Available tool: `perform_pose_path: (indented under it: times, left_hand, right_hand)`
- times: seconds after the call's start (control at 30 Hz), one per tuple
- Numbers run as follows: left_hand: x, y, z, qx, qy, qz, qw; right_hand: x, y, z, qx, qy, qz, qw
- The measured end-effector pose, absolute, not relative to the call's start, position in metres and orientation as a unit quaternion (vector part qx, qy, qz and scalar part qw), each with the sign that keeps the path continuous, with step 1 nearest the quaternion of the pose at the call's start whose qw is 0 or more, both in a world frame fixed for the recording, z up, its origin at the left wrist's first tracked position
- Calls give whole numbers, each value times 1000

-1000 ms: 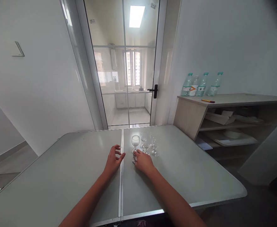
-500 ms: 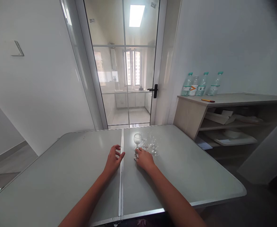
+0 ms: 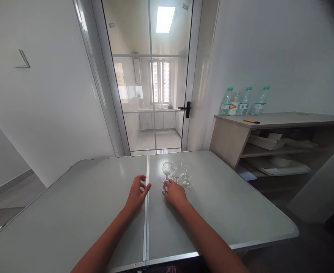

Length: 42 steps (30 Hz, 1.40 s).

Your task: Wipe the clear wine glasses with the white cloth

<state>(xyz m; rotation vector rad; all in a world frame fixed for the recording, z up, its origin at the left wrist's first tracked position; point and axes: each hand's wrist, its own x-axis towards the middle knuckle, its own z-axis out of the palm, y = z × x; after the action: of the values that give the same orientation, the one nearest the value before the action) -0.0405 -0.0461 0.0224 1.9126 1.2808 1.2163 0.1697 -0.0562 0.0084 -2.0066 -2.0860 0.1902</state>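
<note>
Several small clear stemmed glasses point(image 3: 181, 172) stand in a cluster near the middle of a grey folding table point(image 3: 70, 212). The nearest glass point(image 3: 167, 169) stands just beyond my right hand point(image 3: 175, 193). That hand lies palm down on the table, its fingers curled over a small pale cloth point(image 3: 164, 189) at the foot of this glass. My left hand point(image 3: 137, 192) hovers just left of the table's centre seam, fingers apart and slightly bent, holding nothing.
A glass door point(image 3: 152, 79) with a black handle point(image 3: 186, 109) stands behind the table. At the right, a wooden shelf unit point(image 3: 272, 136) carries three water bottles point(image 3: 243, 101) and a pen point(image 3: 251, 121). A white wall point(image 3: 41, 94) is at the left.
The nearest glass has shifted slightly right, closer to the cluster. My right hand moved a little right with it. My left hand stayed put.
</note>
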Motion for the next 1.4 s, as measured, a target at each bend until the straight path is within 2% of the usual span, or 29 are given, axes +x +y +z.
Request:
perform_pose_path:
  times: [0.4, 0.5, 0.6, 0.67, 0.8, 1.03, 1.1, 1.17, 1.27, 1.33, 1.4]
  left_hand:
    - [-40, -44, 20, 708, 478, 453, 256]
    - [-41, -45, 23, 718, 473, 444, 251]
    - [-41, -49, 25, 773, 461, 369, 233]
    - [-42, -53, 24, 821, 455, 282, 201]
    - [-44, -59, 21, 873, 439, 140, 159]
    - [-44, -60, 22, 880, 445, 98, 133]
    - [-44, -60, 23, 880, 447, 94, 133]
    - [-43, -60, 24, 879, 450, 88, 132]
    - [-42, -60, 23, 877, 453, 98, 126]
    - [-42, -60, 22, 875, 452, 115, 128]
    - [-42, -60, 21, 873, 452, 126, 131]
  right_hand:
    - [163, -65, 18, -703, -692, 35, 157]
    - [156, -75, 24, -605, -781, 44, 151]
    - [149, -84, 26, -432, -893, 69, 103]
    - [145, -88, 27, -374, -920, 80, 85]
    - [144, -89, 28, -371, -916, 111, 101]
    - [147, -84, 23, -376, -904, 155, 133]
    - [149, -82, 20, -366, -894, 203, 161]
    - [151, -81, 20, -316, -875, 320, 176]
    - [152, -81, 23, -180, -819, 532, 119]
    - [151, -82, 25, -149, -792, 584, 95]
    - [150, -82, 26, -181, -787, 576, 124]
